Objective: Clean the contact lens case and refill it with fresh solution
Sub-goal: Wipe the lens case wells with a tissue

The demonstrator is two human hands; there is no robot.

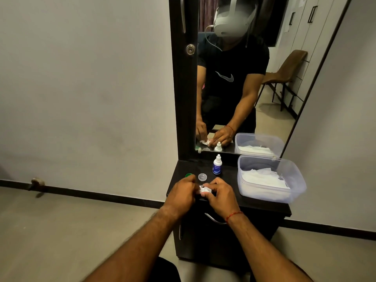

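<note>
At the worktop's (228,183) front edge the left hand (181,192) and right hand (220,196) both pinch the small white lens case (205,189), tissue (203,193) seemingly wadded against it; light, rigid, probably slick when wet, it is best held by its outer rim.

Both bare forearms reach in from the lower edge and draw together toward the middle. The left hand (184,192) shows its back to the camera, knuckles raised and fingers curled inward, pinching a small white bundle (204,190) at its inner side. The right hand (220,195) meets it from the other side, fingers bent and spread a little, their tips gripping the same bundle. The two hands nearly touch. A red thread (234,215) circles the right wrist.
</note>
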